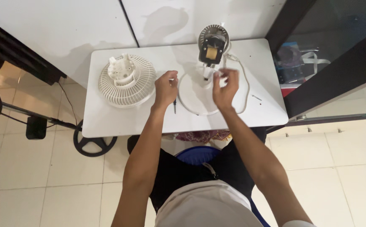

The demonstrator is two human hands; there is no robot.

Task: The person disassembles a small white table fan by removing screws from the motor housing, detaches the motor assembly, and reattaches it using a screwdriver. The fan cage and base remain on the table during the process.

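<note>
A small white table fan stands partly taken apart on the white table. Its round base lies flat, and its bare motor head rises on the neck behind. My left hand is closed around the handle of a screwdriver whose dark shaft points down toward me, just left of the base. My right hand hovers over the base's right side near the neck, fingers curled; whether it pinches a small white part cannot be told.
A white fan grille with a housing lies at the table's left. A white cord loops right of the base, with a small screw beyond it. A black floor fan stand sits left of the table, a dark glass cabinet right.
</note>
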